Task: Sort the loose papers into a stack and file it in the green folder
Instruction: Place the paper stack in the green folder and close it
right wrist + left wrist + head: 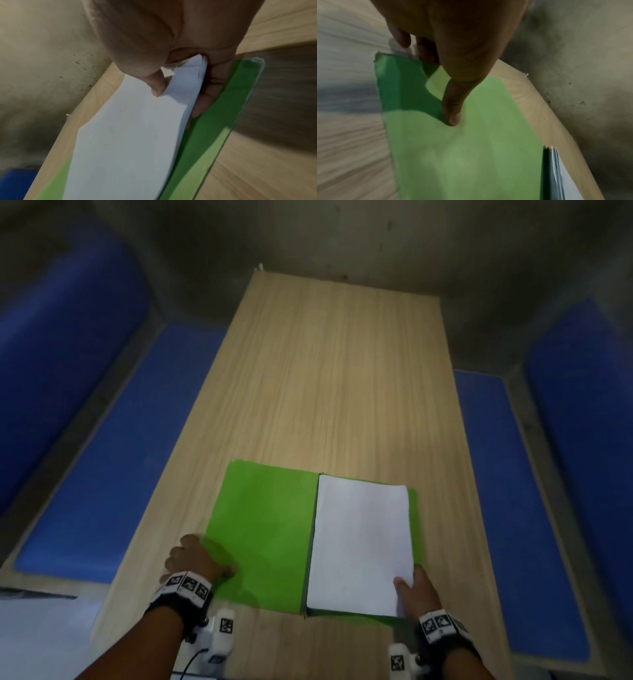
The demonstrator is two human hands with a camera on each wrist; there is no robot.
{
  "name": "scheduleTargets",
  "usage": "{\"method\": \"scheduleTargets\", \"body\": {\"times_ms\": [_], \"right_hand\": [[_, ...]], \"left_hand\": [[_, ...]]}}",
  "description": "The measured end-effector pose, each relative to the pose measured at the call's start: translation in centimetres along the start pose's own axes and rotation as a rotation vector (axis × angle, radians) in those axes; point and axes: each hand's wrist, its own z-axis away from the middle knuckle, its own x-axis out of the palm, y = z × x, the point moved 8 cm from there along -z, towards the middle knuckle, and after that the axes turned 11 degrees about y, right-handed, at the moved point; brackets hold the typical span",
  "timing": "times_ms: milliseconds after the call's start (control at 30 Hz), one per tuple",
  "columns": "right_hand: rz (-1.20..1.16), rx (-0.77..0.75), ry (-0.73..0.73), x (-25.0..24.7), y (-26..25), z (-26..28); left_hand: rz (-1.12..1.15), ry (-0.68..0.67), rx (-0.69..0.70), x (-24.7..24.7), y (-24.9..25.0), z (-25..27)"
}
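Near the table's [335,378] front edge, toward its middle: green folder [263,529] lying open and flat, spine running front to back, left cover bare, right half bearing the stack of white papers [359,542] squared against the spine, a strip of green showing along the stack's right side and far edge.

At the left cover's front-left corner: left hand [195,559] gripping — thumb [452,108] pressed down on the green inner face, fingers [402,37] curled past the cover's outer edge, that corner pinched between them and seemingly raised a little off the wood.

At the stack's front-right corner: right hand [418,590] closed on the papers — thumb [157,86] on the top sheet, fingers [207,97] tucked beneath the stack, between paper and folder, corner of the sheets bowed slightly upward in the wrist view.

Off both long sides of the table: blue padded benches [486,474]. Beyond the far edge: bare grey wall [342,234], speckled with dark marks. On both wrists: black straps carrying white tags with printed black patterns [186,585].
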Motion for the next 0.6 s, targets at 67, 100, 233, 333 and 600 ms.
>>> {"method": "scheduleTargets", "body": {"times_ms": [67, 100, 233, 333, 600], "right_hand": [[0.003, 0.009, -0.001, -0.2, -0.5, 0.1], [0.009, 0.015, 0.002, -0.2, -0.5, 0.0], [0.060, -0.034, 0.022, -0.7, -0.9, -0.2], [0.086, -0.081, 0.034, -1.2, -1.2, -0.3], [0.061, -0.152, -0.047, -2.2, -1.9, -0.4]], "left_hand": [[0.042, -0.073, 0.017, -0.2, -0.2, -1.0], [0.131, -0.098, 0.036, -0.8, 0.0, -1.0], [0.518, -0.124, 0.227, -6.7, 2.5, 2.0], [0.716, -0.316, 0.432, -10.5, 5.5, 6.0], [0.703, -0.752, 0.826, -8.1, 14.9, 16.9]]}}
